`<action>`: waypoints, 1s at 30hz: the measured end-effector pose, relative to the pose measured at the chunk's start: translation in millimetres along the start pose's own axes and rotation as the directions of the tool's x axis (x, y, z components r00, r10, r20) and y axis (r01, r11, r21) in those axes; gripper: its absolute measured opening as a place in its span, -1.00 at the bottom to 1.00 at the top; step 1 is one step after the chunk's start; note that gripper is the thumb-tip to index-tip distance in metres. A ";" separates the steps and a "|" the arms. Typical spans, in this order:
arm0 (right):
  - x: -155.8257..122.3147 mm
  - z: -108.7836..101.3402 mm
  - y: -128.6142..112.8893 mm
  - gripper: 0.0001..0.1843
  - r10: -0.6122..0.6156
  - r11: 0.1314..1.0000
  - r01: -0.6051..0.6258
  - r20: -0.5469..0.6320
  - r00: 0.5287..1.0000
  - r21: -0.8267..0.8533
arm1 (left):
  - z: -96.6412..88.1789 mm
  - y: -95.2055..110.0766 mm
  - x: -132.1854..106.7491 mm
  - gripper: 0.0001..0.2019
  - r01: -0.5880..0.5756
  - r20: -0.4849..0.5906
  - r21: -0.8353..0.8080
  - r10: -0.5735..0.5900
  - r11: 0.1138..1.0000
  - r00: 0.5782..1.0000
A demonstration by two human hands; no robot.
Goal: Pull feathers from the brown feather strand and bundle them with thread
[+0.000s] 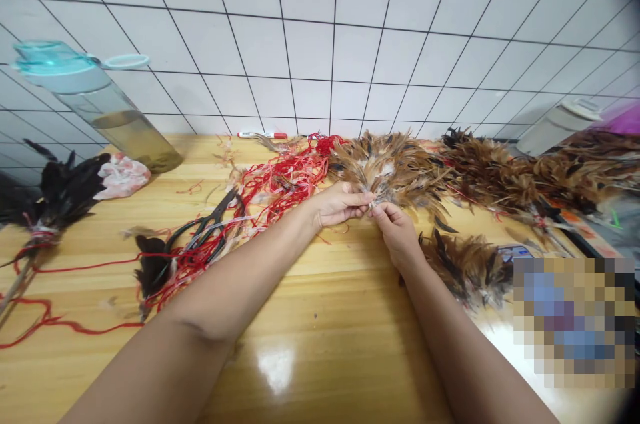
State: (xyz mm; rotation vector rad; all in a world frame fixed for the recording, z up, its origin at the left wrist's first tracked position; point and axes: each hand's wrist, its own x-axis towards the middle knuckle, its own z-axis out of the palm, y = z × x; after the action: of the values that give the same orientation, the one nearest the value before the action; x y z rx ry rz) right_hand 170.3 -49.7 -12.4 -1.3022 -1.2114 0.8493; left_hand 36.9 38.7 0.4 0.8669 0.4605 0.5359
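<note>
Both hands meet at the near edge of a fanned bunch of brown feathers (395, 164) over the middle of the wooden table. My left hand (343, 204) is closed, with thumb and fingers pinching the pale quill ends of the bunch. My right hand (395, 227) is closed too, its thumb and fingertips pressed at the same quill base, close beside the left fingertips. Whether the right fingers grip a feather or something smaller cannot be made out. A tangle of red cords (280, 184) lies just left of my left hand.
Scissors (215, 221) and black feathers (153, 267) lie left. A drink bottle (125, 121), crumpled tissue (123, 176) and black feather duster (55, 204) stand farther left. More brown feathers (465, 264) lie right. A red marker (263, 135) lies by the tiled wall (305, 44). A blurred patch covers the lower right.
</note>
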 end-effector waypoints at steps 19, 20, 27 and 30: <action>0.9 0.2 4.2 -0.64 0.101 0.987 -0.087 -0.098 0.990 0.133 | 1.9 4.4 -1.2 -0.66 -0.092 -0.067 0.201 0.107 0.975 0.992; 1.5 0.2 5.3 -0.64 0.105 0.986 -0.093 -0.081 0.991 0.135 | 1.9 4.0 -1.0 -0.66 -0.100 -0.060 0.238 0.118 0.966 0.991; 2.2 -2.3 8.5 -0.72 0.061 0.998 -0.062 0.072 0.996 0.011 | 5.4 8.6 -3.7 -0.64 -0.094 -0.035 0.384 0.116 0.919 0.993; 1.7 -4.6 4.4 -0.68 0.105 0.988 -0.116 0.105 0.989 0.103 | 5.8 12.6 -6.1 -0.63 -0.097 -0.007 0.361 0.107 0.928 0.994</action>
State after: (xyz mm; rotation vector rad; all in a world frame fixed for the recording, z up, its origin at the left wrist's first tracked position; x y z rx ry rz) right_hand 175.8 -48.5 -15.8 -1.2599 -1.1606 1.0569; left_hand 32.4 38.3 14.8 1.2429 0.5504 0.5686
